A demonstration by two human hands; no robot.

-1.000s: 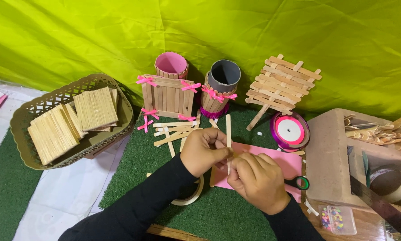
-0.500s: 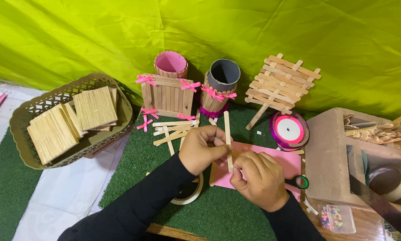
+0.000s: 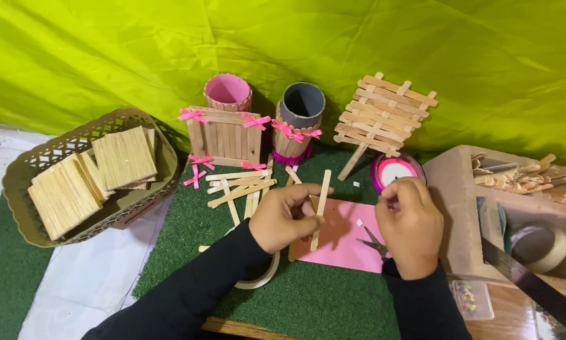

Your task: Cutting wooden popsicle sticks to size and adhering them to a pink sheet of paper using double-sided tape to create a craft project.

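- I see a pale wooden craft stick (image 3: 319, 208), flat with rounded ends, pinched near its lower half in my left hand (image 3: 286, 217). It stands nearly upright, tipped slightly right, over the pink paper sheet (image 3: 339, 242).
- My right hand (image 3: 409, 226) is curled, fingertips pinched together; whatever they hold is too small to tell.

My left hand (image 3: 285, 216) curls palm-down, fingers folded inward and thumb pressed against them in a pinch. My right hand (image 3: 409, 226) sits apart to the side, knuckles up, fingertips drawn together near its top. Both forearms, in black sleeves, angle in from below.
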